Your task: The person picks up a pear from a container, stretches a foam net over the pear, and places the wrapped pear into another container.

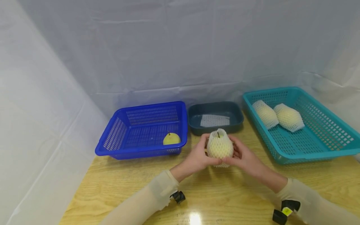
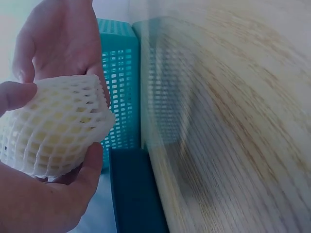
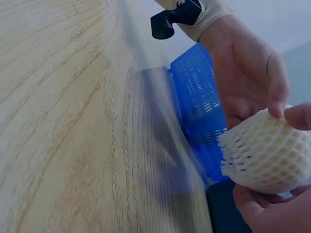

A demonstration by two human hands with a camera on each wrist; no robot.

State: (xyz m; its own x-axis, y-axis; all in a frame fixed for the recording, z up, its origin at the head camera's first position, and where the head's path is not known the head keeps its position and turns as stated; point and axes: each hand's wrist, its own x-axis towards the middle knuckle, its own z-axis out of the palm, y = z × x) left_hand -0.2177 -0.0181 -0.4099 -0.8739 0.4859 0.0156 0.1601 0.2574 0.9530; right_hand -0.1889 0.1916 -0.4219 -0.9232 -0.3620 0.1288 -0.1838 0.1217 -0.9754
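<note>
A pale yellow pear (image 1: 220,147) in a white foam net sleeve (image 2: 53,126) is held between both hands above the table, its stem showing through the open top of the net. My left hand (image 1: 201,154) grips it from the left, thumb across the front. From the right, my right hand (image 1: 245,157) curls round it, and the two thumb tips nearly meet at the front. In the right wrist view the net (image 3: 265,150) covers the pear down past its lower end.
A blue basket (image 1: 140,153) at the left holds one bare pear (image 1: 172,138). In the dark green tray (image 1: 194,126) at the back lies a flat foam net (image 1: 215,120). The teal basket (image 1: 317,154) at the right contains two netted pears (image 1: 289,117). All stand on a wooden table (image 1: 118,178).
</note>
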